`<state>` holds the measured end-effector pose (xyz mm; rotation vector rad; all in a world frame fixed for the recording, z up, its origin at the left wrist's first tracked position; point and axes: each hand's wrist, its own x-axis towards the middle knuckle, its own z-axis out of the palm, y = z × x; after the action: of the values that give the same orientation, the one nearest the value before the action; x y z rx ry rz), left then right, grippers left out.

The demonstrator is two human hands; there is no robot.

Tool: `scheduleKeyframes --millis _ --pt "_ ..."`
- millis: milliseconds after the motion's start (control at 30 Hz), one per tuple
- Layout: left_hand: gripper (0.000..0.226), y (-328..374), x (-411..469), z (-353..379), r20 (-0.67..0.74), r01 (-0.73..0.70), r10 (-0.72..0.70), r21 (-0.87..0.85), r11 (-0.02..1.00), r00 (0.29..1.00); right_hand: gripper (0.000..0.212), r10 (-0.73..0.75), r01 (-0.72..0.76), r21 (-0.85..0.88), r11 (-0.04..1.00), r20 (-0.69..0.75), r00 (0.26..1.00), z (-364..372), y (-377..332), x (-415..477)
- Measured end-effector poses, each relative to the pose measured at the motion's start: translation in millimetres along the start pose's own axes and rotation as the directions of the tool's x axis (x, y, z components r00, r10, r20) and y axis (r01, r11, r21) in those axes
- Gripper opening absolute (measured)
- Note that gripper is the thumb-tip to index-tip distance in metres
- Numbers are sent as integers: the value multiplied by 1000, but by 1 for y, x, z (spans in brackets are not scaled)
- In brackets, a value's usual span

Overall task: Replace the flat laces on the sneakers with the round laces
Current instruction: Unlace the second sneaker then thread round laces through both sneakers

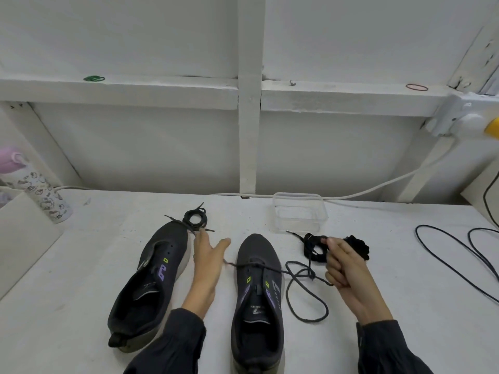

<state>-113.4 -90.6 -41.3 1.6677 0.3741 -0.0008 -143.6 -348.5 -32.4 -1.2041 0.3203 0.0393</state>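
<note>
Two dark grey sneakers with purple accents lie on the white table. The left sneaker (151,276) has no lace. The right sneaker (258,298) has a dark round lace (305,295) through its lowest eyelets, trailing in loops to the right. My left hand (208,259) lies flat and open between the shoes, fingertips near a coiled black lace (195,218). My right hand (341,265) is closed around the trailing lace end. Just beyond its fingers lie a bundled black lace (313,248) and another black bundle (357,245).
A clear plastic box (299,211) stands behind the right shoe. A patterned bottle (40,190) stands at far left. Black cables (456,263) loop across the table's right side. A white cable (391,182) runs along the back wall.
</note>
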Motion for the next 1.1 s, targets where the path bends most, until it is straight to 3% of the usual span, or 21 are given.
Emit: scheduleKeyframes --millis 67,133,267,467,700,800,967,1100 --pt "66 2 -4 11 -6 -205 207 102 973 978 18 -6 7 -15 1000 78 997 18 -10 -6" --pt "47 6 -8 23 149 -407 386 155 900 910 16 -10 12 -11 1000 168 986 34 -21 -13" --pt "48 11 -18 45 553 -610 413 233 757 724 17 -23 5 60 998 309 951 57 -41 -22" --pt "25 8 -15 52 577 -569 343 269 777 741 23 -60 -17 252 968 296 953 60 -59 -28" --pt "63 15 -20 59 626 -624 350 290 725 697 18 -53 -113 438 892 351 935 57 -62 -34" --pt "38 22 -22 64 604 -658 402 286 696 688 20 -61 -132 450 883 390 919 54 -62 -34" --pt "18 29 -18 52 504 -560 412 181 809 759 22 -123 -161 545 823 447 886 23 -55 -21" --pt "12 30 -10 35 490 -519 410 106 848 769 27 -89 -53 471 880 275 957 4 -60 -20"
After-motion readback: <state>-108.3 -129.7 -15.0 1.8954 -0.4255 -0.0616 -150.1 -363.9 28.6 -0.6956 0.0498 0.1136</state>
